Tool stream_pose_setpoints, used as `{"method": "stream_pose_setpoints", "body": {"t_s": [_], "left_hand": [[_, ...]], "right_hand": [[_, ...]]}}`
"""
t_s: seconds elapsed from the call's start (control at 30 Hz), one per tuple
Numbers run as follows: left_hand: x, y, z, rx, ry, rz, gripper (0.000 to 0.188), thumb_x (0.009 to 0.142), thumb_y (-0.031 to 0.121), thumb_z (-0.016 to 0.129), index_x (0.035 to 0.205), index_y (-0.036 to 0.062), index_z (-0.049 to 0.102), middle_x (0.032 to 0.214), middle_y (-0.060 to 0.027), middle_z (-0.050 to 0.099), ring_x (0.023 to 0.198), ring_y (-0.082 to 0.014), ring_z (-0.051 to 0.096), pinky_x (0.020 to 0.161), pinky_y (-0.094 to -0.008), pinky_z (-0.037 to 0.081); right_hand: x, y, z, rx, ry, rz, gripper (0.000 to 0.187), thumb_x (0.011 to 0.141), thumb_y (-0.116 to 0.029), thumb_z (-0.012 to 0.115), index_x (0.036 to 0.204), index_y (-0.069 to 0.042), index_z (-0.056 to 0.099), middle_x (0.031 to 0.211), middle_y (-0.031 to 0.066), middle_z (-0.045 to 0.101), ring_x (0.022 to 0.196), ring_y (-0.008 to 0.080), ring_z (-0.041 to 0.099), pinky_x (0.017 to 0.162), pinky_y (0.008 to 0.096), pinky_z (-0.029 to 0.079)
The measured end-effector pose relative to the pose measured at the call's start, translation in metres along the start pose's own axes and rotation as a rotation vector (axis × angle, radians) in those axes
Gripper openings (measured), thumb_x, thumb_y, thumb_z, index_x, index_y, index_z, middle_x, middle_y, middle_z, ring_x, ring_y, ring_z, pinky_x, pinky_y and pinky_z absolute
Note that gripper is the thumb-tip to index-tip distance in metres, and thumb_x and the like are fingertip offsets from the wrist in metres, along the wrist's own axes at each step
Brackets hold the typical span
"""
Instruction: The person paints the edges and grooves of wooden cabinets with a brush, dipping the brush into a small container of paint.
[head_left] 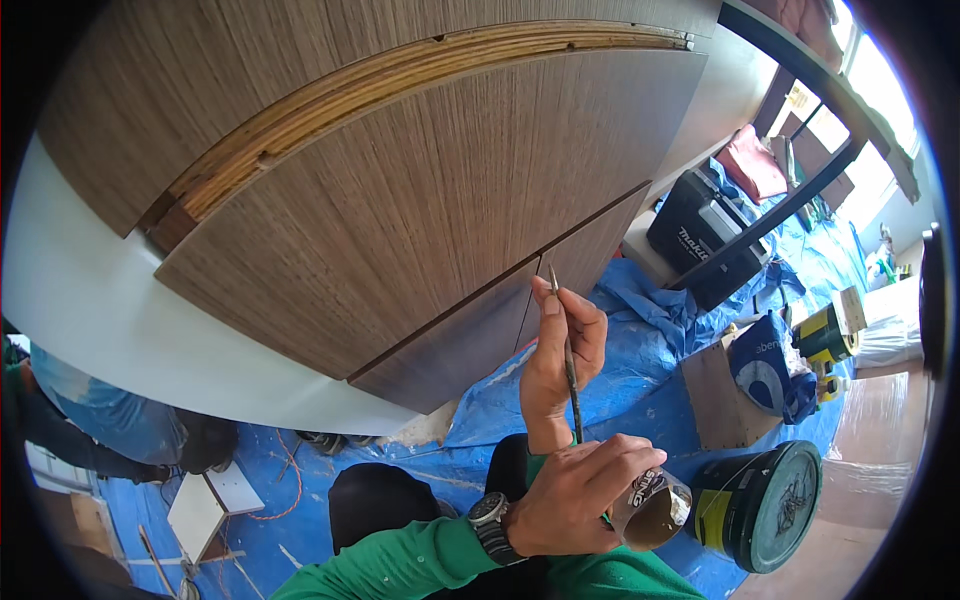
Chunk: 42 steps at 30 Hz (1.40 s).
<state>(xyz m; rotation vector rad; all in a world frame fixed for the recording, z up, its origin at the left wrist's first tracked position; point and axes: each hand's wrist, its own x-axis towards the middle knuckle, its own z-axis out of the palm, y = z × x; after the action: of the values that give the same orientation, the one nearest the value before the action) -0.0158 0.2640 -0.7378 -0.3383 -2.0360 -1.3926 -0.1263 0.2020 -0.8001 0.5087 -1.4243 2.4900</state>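
Note:
In my right hand (565, 345) a thin paintbrush (572, 385) is pinched between thumb and fingers, its pointed tip upward. That tip is close to the gap between the brown wood-grain panels (440, 170); whether it touches cannot be told. My left hand (575, 495), with a watch on its wrist, is closed around a small printed cup (655, 512). The cup is tilted, its mouth facing me, with pale residue inside. Behind this hand the lower end of the brush is hidden. Along the upper panels runs a recess with exposed layered plywood (400, 85).
Blue sheeting (620, 390) covers the floor. To my right stand a dark lidded bucket (765, 505), a wooden box (725, 395), a blue bag (765, 365) and a black tool case (705, 235). Another person's legs (110, 410) are at left, near white boards (210, 505).

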Motion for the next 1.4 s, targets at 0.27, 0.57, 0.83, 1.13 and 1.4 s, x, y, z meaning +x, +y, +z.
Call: {"method": "stream_pose_setpoints", "body": {"t_s": [0.27, 0.57, 0.83, 1.13, 1.4], "left_hand": [[-0.006, 0.005, -0.002, -0.093, -0.025, -0.048, 0.073, 0.073, 0.013, 0.09, 0.137, -0.0002, 0.058, 0.124, -0.0168, 0.066, 0.104, -0.034, 0.075, 0.087, -0.0426, 0.063], [-0.02, 0.011, 0.012, -0.165, -0.101, -0.121, 0.071, 0.077, 0.013, 0.088, 0.139, -0.0016, 0.056, 0.127, -0.0178, 0.064, 0.105, -0.0349, 0.074, 0.086, -0.0434, 0.063], [-0.018, 0.006, 0.011, -0.184, -0.084, -0.139, 0.074, 0.076, 0.014, 0.09, 0.14, -0.0004, 0.055, 0.129, -0.0178, 0.064, 0.107, -0.0361, 0.074, 0.087, -0.0437, 0.063], [-0.019, 0.004, 0.012, -0.183, -0.069, -0.13, 0.074, 0.076, 0.013, 0.091, 0.14, 0.0004, 0.055, 0.129, -0.0175, 0.065, 0.106, -0.0357, 0.075, 0.087, -0.0432, 0.064], [-0.021, 0.005, 0.01, -0.195, -0.087, -0.143, 0.076, 0.074, 0.01, 0.089, 0.141, 0.0001, 0.054, 0.13, -0.0176, 0.064, 0.107, -0.0351, 0.075, 0.085, -0.0429, 0.064]], "right_hand": [[0.0, 0.01, 0.006, -0.031, -0.005, -0.05, 0.009, 0.107, 0.003, 0.059, 0.115, 0.003, 0.062, 0.117, 0.0231, 0.075, 0.114, 0.0275, 0.076, 0.104, 0.0356, 0.059], [0.002, 0.006, 0.011, -0.053, 0.015, -0.035, 0.007, 0.107, 0.003, 0.06, 0.114, 0.003, 0.062, 0.114, 0.0221, 0.076, 0.111, 0.0254, 0.076, 0.101, 0.0319, 0.059], [0.001, 0.007, 0.01, -0.065, 0.016, -0.021, 0.009, 0.106, 0.004, 0.061, 0.114, 0.003, 0.064, 0.114, 0.02, 0.076, 0.111, 0.0248, 0.076, 0.101, 0.032, 0.059], [0.001, 0.008, 0.008, -0.04, -0.003, -0.051, 0.01, 0.105, 0.006, 0.062, 0.113, 0.003, 0.065, 0.115, 0.0181, 0.076, 0.11, 0.0226, 0.076, 0.099, 0.032, 0.059], [0.001, 0.01, 0.006, -0.027, -0.018, -0.046, 0.011, 0.104, 0.005, 0.064, 0.114, 0.001, 0.066, 0.115, 0.0165, 0.076, 0.109, 0.0191, 0.075, 0.097, 0.0299, 0.059]]}}
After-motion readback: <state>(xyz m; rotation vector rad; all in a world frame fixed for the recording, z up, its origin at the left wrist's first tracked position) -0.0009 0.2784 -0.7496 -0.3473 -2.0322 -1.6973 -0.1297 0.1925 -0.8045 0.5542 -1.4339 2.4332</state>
